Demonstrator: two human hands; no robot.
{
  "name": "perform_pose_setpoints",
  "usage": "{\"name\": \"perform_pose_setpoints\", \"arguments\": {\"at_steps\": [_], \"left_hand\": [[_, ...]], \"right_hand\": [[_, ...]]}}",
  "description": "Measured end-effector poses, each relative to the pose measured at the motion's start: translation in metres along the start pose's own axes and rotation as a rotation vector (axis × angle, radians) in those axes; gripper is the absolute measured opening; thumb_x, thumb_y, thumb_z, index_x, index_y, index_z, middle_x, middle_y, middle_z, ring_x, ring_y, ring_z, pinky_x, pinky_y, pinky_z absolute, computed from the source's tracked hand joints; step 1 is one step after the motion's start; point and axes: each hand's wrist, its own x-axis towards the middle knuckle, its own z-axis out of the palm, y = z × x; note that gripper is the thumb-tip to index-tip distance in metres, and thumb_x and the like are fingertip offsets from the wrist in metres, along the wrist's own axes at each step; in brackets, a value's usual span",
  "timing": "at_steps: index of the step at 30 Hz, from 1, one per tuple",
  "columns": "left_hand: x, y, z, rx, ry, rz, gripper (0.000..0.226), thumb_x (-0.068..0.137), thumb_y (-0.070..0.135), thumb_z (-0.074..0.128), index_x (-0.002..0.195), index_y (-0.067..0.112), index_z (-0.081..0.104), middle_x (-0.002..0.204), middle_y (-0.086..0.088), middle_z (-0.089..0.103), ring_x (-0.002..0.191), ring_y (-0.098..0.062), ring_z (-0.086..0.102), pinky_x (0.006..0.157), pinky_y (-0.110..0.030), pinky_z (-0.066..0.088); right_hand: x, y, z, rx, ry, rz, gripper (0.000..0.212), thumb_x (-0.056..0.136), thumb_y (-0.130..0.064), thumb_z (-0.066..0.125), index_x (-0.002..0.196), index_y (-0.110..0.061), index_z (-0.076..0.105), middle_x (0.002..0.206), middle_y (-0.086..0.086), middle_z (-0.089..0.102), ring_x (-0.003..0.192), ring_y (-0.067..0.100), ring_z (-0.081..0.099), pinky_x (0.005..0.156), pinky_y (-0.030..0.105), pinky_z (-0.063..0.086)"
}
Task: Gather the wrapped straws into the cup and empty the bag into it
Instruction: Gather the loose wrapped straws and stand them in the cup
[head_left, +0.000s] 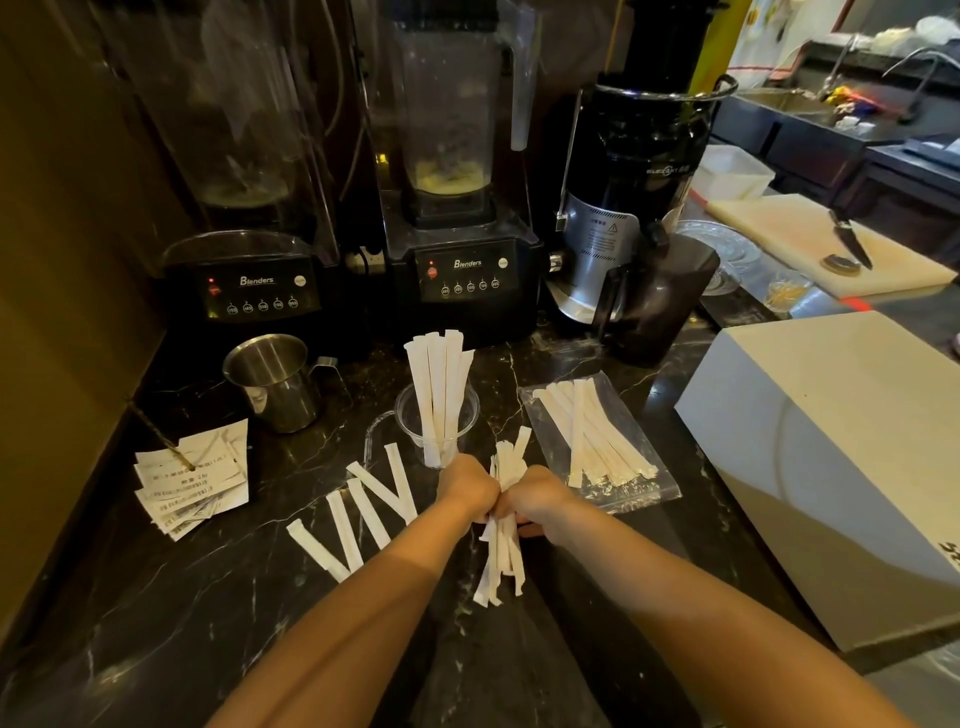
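The bench (156, 597), a dark veined slab, is carrying all task items between its back edge, where the blenders (467, 270) are standing, and its front edge, nearest the person. A white box (831, 457) is occupying the right side of the bench.

The bag (597, 447), clear plastic, is lying flat just right of centre and is still holding a layer of wrapped straws; judged from this, emptying it has not begun.

The cup (436, 415), clear plastic, is standing upright at the centre of the bench and is already holding an upright group of wrapped straws.

The left hand (467, 486) and right hand (535, 493) are pressed together just in front of the cup, both clamped around the middle of one straw bundle (501, 551), with its ends fanning out above and below the grip.

Five loose straws (363, 514) are lying on the bench left of the hands, near the front edge, untouched.

Progress assessment: the task appears partly complete. Remaining work: placing the held bundle in the cup, collecting the loose straws, and emptying the bag.
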Motion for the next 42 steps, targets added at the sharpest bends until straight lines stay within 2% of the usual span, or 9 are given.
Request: {"name": "perform_pose_setpoints", "arguments": {"at_steps": [4, 9, 16, 22, 29, 32, 36, 39, 42], "left_hand": [[0.0, -0.001, 0.002, -0.01, -0.015, 0.009, 0.021, 0.079, -0.006, 0.051, 0.06, 0.003, 0.053, 0.079, -0.019, 0.057, 0.093, -0.037, 0.064, 0.081, -0.04, 0.055], [0.003, -0.003, 0.006, -0.031, -0.001, 0.043, 0.022, 0.084, 0.002, 0.05, 0.094, -0.007, 0.067, 0.097, -0.023, 0.066, 0.096, -0.037, 0.065, 0.085, -0.043, 0.056], [0.003, -0.005, 0.002, -0.059, -0.072, 0.032, 0.005, 0.073, 0.001, 0.067, 0.077, 0.0, 0.064, 0.102, -0.023, 0.067, 0.097, -0.034, 0.066, 0.084, -0.043, 0.057], [0.001, -0.006, 0.002, -0.101, -0.13, 0.027, 0.019, 0.071, -0.001, 0.068, 0.062, 0.008, 0.053, 0.093, -0.021, 0.062, 0.098, -0.032, 0.065, 0.084, -0.038, 0.057], [-0.001, -0.007, 0.005, -0.198, -0.174, 0.019, 0.014, 0.076, 0.004, 0.066, 0.088, 0.001, 0.06, 0.101, -0.018, 0.062, 0.095, -0.025, 0.061, 0.082, -0.031, 0.052], [-0.006, -0.006, 0.006, -0.235, -0.182, 0.047, 0.026, 0.08, 0.005, 0.063, 0.105, -0.002, 0.061, 0.102, -0.016, 0.061, 0.091, -0.022, 0.058, 0.083, -0.031, 0.051], [-0.013, -0.002, 0.006, -0.249, -0.167, 0.145, 0.032, 0.085, 0.006, 0.057, 0.117, -0.001, 0.058, 0.111, -0.017, 0.061, 0.092, -0.019, 0.053, 0.066, -0.02, 0.045], [-0.017, 0.002, 0.003, -0.284, -0.161, 0.206, 0.03, 0.087, 0.006, 0.053, 0.116, 0.0, 0.058, 0.105, -0.016, 0.061, 0.091, -0.019, 0.055, 0.073, -0.024, 0.045], [-0.023, 0.006, 0.0, -0.326, -0.178, 0.258, 0.028, 0.088, 0.006, 0.048, 0.115, 0.001, 0.056, 0.086, -0.006, 0.059, 0.076, -0.013, 0.055, 0.065, -0.02, 0.043]], "right_hand": [[0.003, 0.001, 0.004, -0.042, 0.047, -0.005, 0.032, 0.078, 0.001, 0.064, 0.11, 0.001, 0.058, 0.111, 0.019, 0.06, 0.104, 0.029, 0.059, 0.084, 0.035, 0.052], [0.005, 0.005, 0.005, -0.024, 0.072, -0.036, 0.036, 0.075, 0.005, 0.065, 0.11, 0.002, 0.061, 0.117, 0.02, 0.062, 0.109, 0.033, 0.06, 0.083, 0.036, 0.054], [0.002, 0.012, 0.003, -0.04, 0.079, -0.126, 0.033, 0.075, 0.002, 0.068, 0.107, 0.0, 0.064, 0.117, 0.019, 0.063, 0.109, 0.032, 0.06, 0.094, 0.043, 0.052], [-0.003, 0.018, 0.002, -0.074, 0.11, -0.196, 0.042, 0.075, -0.003, 0.071, 0.116, -0.004, 0.061, 0.122, 0.014, 0.063, 0.113, 0.027, 0.057, 0.095, 0.035, 0.045], [-0.005, 0.025, 0.002, -0.026, 0.1, -0.263, 0.037, 0.083, -0.007, 0.063, 0.119, -0.009, 0.061, 0.121, 0.013, 0.065, 0.111, 0.025, 0.06, 0.09, 0.029, 0.045], [-0.008, 0.028, 0.003, 0.016, 0.086, -0.28, 0.041, 0.088, -0.008, 0.057, 0.129, -0.012, 0.053, 0.128, 0.012, 0.06, 0.119, 0.027, 0.056, 0.101, 0.036, 0.043], [-0.015, 0.027, 0.004, 0.021, 0.073, -0.381, 0.047, 0.093, -0.011, 0.048, 0.138, -0.017, 0.04, 0.135, 0.01, 0.054, 0.125, 0.026, 0.05, 0.104, 0.034, 0.038], [-0.019, 0.027, 0.005, 0.039, 0.089, -0.445, 0.051, 0.095, -0.012, 0.042, 0.143, -0.022, 0.027, 0.14, 0.008, 0.049, 0.13, 0.024, 0.045, 0.105, 0.033, 0.037], [-0.022, 0.026, 0.007, 0.042, 0.105, -0.492, 0.059, 0.096, -0.01, 0.038, 0.147, -0.023, 0.011, 0.146, 0.008, 0.04, 0.134, 0.023, 0.04, 0.109, 0.033, 0.033]]}}
